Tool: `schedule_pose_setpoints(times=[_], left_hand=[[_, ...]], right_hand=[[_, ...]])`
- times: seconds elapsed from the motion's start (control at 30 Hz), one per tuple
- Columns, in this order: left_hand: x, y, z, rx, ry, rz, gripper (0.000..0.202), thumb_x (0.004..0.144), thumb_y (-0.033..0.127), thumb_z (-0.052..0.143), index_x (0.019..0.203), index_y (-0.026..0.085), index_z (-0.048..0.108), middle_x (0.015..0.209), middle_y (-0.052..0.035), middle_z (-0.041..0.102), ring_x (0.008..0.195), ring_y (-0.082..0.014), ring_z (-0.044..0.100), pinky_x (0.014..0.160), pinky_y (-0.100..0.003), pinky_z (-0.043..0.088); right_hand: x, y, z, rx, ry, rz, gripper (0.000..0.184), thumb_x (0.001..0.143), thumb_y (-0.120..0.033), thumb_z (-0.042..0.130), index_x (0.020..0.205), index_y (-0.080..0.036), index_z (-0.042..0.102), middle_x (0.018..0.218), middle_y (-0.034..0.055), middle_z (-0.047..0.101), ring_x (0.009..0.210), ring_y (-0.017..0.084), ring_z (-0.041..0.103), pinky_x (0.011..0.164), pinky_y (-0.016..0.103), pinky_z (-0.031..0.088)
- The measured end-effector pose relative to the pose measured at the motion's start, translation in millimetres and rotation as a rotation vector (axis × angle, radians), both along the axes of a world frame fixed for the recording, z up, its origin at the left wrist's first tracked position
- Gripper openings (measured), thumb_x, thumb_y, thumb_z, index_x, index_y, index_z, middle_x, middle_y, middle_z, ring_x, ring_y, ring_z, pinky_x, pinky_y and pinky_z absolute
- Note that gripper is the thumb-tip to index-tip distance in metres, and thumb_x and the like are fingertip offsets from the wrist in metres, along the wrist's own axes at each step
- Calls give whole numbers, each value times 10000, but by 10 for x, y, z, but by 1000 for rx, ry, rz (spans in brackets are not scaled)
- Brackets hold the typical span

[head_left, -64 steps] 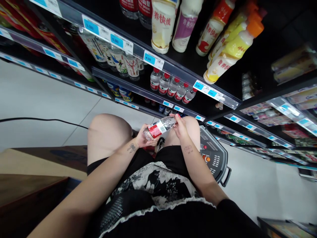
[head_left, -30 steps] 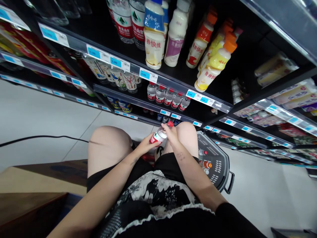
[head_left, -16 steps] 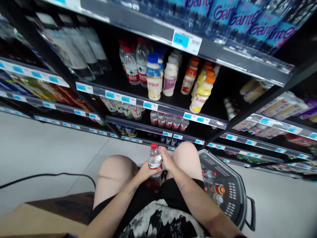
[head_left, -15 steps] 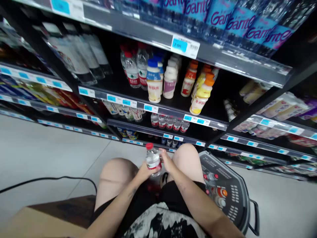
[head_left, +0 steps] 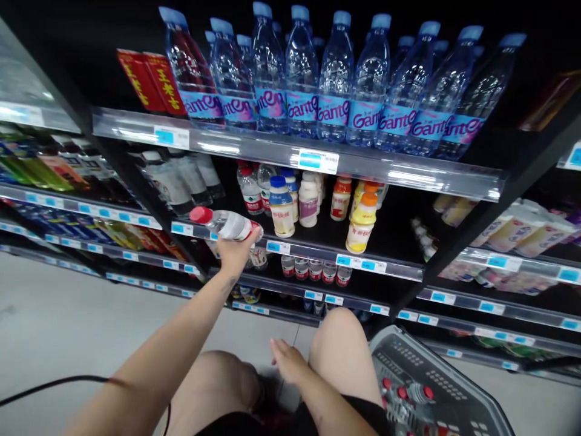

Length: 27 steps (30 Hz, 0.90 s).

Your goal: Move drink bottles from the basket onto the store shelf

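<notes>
My left hand (head_left: 236, 249) is closed around a clear water bottle (head_left: 230, 225) with a red cap and a red-and-white label. The bottle lies tilted almost flat, cap to the left, in front of the shelf edge. Behind it on the middle shelf stand red-capped water bottles (head_left: 251, 192) and a blue-capped yogurt drink bottle (head_left: 282, 212). My right hand (head_left: 289, 361) is low between my knees, fingers stretched out, holding nothing.
Blue-capped water bottles (head_left: 333, 85) line the shelf above. Yellow orange-capped drink bottles (head_left: 362, 224) stand to the right on the middle shelf. A grey basket (head_left: 447, 375) with bottles in it is by my right knee. A black cable (head_left: 54, 380) crosses at left.
My left hand has raised the water bottle from between my knees up to the middle shelf, tipping it sideways. My right hand has come away from the bottle. The view has tilted up.
</notes>
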State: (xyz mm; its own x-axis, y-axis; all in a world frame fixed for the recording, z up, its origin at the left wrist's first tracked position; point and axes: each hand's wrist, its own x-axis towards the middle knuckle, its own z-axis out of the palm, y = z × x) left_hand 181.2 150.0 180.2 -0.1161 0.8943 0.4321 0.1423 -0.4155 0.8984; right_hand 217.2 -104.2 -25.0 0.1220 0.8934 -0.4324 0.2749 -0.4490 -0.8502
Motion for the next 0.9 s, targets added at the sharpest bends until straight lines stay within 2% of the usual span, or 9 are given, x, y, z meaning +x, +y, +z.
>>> schedule_pose_setpoints(times=[0.07,0.17,0.27,0.4,0.5,0.57,0.63,0.77,0.9], left_hand=[[104,178,70,3,63,31,530,647,421,871,1046,138,666,1111,-147,783,1047,-294,741,1027,-453,576],[170,370,112,12,213,93,731,693,407,859,1304,173,533,1270,-154,737,1154,-295,714,1015,-422,566],[161,532,110,-41,363,193,858,735,461,833,1431,218,395,1290,-154,726,1188,-335,702,991,-440,553],[121,782,32,-96,460,243,870,758,497,811,1457,202,386,1265,-174,722,1180,-367,697,969,-455,549],[117,993,-29,-49,539,263,863,776,484,804,1486,187,412,1351,-182,660,1255,-348,648,1047,-453,522],[128,1125,-38,-40,573,318,861,784,461,802,1499,157,431,1440,-230,568,1346,-381,568,1128,-502,459],[138,1236,-24,-101,627,369,841,829,457,754,1519,112,418,1462,-293,507,1362,-432,536,1134,-566,432],[148,1372,14,-207,783,333,780,867,397,696,1539,123,410,1385,-298,574,1254,-444,609,1014,-566,511],[187,1431,2,-215,952,292,673,893,334,624,1495,81,459,1347,-322,603,1289,-469,556,991,-574,504]], right_hand=[[-42,14,62,28,-6,-5,563,1065,-568,250,1151,-234,695,884,61,706,772,227,637,767,339,463],[-73,29,120,42,-4,-14,554,1065,-566,233,1112,-257,691,879,53,708,789,228,654,769,334,471],[-81,12,146,39,0,-1,550,1056,-576,233,1062,-265,686,867,57,704,797,239,656,777,345,474],[-90,-22,126,63,42,5,580,1029,-635,238,965,-255,672,838,70,689,794,256,638,789,372,460],[-110,21,22,95,141,-27,678,976,-765,234,915,-235,652,798,68,661,720,228,600,724,346,435],[-128,94,-81,63,287,-71,773,913,-868,236,946,-217,650,764,55,638,626,184,557,637,302,393],[-144,184,-178,-8,436,-131,860,849,-944,252,1001,-196,649,754,47,632,546,144,514,559,261,331],[-167,309,-285,-71,542,-230,908,797,-988,306,1008,-171,643,750,46,645,491,105,489,499,228,272],[-207,318,-304,-68,545,-218,897,784,-994,347,983,-175,651,718,32,636,486,101,485,489,224,260]])
